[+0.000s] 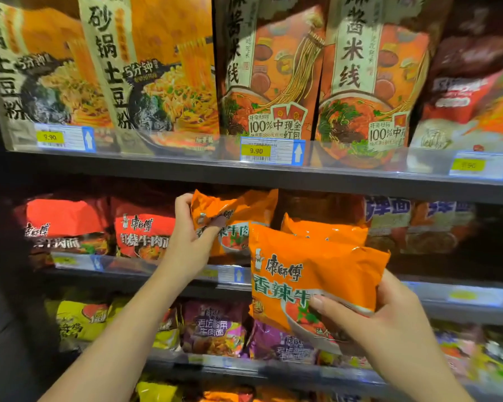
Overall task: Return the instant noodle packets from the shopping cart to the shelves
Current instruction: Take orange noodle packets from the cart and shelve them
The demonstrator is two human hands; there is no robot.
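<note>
Store shelving (273, 175) fills the view, stocked with noodle bags. Three orange packets are visible at the middle shelf (447, 297): one standing packet (238, 210) gripped by the left hand (186, 242), one rear packet (325, 230) resting behind, one front packet (311, 282) held before the shelf edge by the right hand (389, 323), fingers curled round it.

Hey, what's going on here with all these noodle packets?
A person is restocking a store shelf. The left hand grips an orange noodle packet at the middle shelf, beside the red packets. The right hand holds a second orange packet in front of the shelf, not yet placed. Purple packets sit on the shelf below.
</note>
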